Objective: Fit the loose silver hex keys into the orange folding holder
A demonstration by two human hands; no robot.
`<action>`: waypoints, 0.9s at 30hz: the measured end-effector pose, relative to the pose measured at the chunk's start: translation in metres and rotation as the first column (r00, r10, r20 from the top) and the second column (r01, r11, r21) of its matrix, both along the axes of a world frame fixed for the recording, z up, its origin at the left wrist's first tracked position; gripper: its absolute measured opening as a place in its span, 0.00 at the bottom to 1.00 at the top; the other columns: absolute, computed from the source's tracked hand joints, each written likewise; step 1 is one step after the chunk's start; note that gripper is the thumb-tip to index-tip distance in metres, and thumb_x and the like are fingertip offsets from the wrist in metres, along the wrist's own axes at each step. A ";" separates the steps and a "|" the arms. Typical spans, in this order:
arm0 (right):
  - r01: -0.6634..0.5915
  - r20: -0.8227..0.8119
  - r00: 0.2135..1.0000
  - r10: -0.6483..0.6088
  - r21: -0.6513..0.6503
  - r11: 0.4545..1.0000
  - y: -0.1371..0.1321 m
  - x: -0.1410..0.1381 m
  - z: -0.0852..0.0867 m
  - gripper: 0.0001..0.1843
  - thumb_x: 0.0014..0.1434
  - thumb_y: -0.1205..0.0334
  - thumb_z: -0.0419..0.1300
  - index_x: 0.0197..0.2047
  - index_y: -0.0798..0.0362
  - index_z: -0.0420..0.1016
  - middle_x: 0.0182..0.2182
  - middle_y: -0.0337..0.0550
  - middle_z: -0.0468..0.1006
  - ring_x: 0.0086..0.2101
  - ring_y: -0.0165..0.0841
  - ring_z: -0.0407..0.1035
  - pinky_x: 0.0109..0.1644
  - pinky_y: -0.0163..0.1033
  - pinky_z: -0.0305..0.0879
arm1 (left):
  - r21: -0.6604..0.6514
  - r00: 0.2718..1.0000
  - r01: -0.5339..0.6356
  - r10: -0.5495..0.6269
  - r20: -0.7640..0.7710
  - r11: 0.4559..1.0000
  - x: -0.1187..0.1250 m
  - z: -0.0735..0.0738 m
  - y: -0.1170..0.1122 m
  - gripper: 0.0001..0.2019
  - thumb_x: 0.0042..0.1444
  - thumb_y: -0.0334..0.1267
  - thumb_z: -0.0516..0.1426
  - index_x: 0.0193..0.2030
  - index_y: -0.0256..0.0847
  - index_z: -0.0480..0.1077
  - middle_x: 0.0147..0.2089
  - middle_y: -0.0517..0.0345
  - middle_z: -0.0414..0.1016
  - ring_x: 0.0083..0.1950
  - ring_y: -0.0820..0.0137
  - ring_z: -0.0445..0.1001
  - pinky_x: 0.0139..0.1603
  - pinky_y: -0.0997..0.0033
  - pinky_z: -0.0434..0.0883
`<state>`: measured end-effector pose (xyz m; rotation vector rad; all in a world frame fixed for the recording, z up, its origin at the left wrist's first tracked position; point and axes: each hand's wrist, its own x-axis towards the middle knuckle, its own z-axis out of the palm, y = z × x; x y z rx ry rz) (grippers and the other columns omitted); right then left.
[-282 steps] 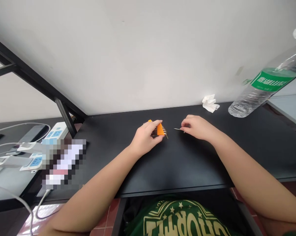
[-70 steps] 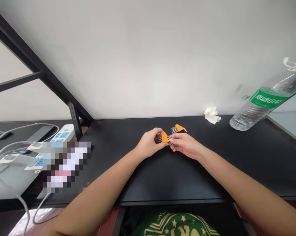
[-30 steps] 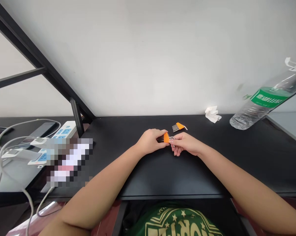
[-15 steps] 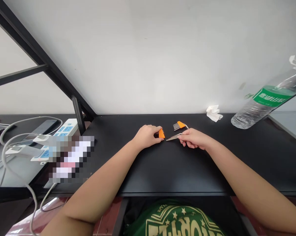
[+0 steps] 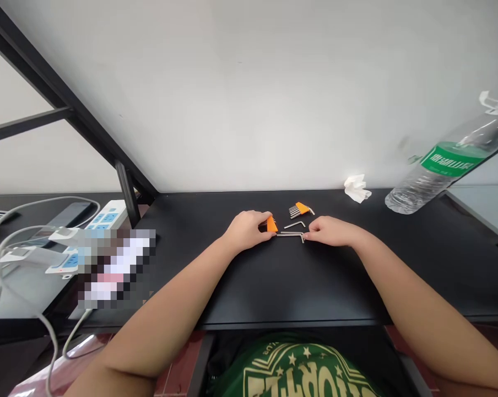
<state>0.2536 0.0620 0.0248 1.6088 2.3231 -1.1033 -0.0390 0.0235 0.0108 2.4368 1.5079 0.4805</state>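
Observation:
My left hand is closed round an orange hex key holder, pinched between thumb and fingers. To its right, my right hand has its fingertips pinched at the bent ends of a pair of silver hex keys, whose long ends point at the left hand. A single L-shaped hex key lies loose on the black table just above them. Farther back lies a second orange holder with several hex keys fanned out to its left and one bent end to its right.
A crumpled white tissue lies by the wall. At right leans a large plastic bottle with a green label. On the left are a white power strip, cables, a blurred phone-like object and a black metal frame.
My right hand has lowered the hex keys toward the table and shifted its grip to their bent ends. One hex key now lies apart on the table. The left hand keeps its hold.

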 end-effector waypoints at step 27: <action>-0.227 -0.020 0.968 0.251 0.360 0.905 -0.037 -0.031 -0.002 0.03 0.63 0.66 0.57 0.41 0.49 0.69 0.43 0.43 0.75 0.32 0.32 0.69 0.34 0.39 0.61 | 0.090 0.995 0.041 -0.049 0.090 0.995 0.000 -0.011 0.001 0.24 0.58 0.49 0.67 0.59 0.45 0.74 0.44 0.57 0.82 0.43 0.61 0.78 0.49 0.60 0.72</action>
